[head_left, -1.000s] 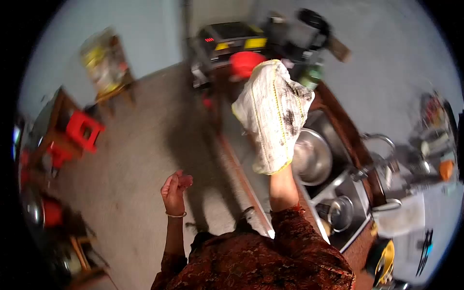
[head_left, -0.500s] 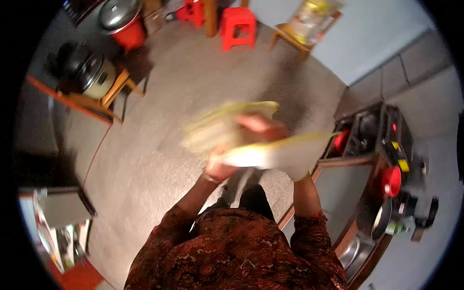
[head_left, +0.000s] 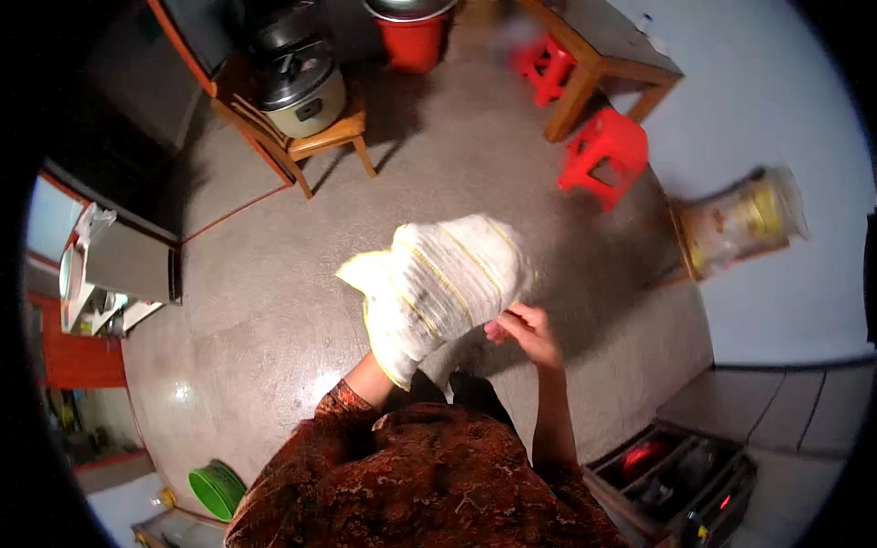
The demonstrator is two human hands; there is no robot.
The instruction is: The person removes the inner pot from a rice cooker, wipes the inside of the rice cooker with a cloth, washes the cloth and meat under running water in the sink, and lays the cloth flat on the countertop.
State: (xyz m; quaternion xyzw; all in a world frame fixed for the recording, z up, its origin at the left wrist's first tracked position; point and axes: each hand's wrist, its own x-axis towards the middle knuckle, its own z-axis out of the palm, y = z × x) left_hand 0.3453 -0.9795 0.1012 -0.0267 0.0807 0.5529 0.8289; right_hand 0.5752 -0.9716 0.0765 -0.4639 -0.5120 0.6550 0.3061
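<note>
A white towel [head_left: 448, 274] with yellow and grey stripes and a yellow edge hangs over my left hand, whose fingers are hidden beneath it. Only the left wrist and forearm show below the cloth. My right hand [head_left: 528, 334] is at the towel's lower right edge, its fingers curled in and closed against the fabric.
A rice cooker [head_left: 306, 91] sits on a wooden chair [head_left: 329, 137] ahead left, near a red bucket [head_left: 411, 41]. Red stools [head_left: 610, 151] stand by a wooden table [head_left: 598, 64]. Another chair with bags [head_left: 744, 224] is at right, a dark stove-like unit [head_left: 676, 475] lower right, a green basin [head_left: 216, 490] lower left.
My view has turned right to left across the room, so furniture shifts rightward. The towel, blurred and spread across both hands before, now bunches over my left hand, and my right hand is uncovered.
</note>
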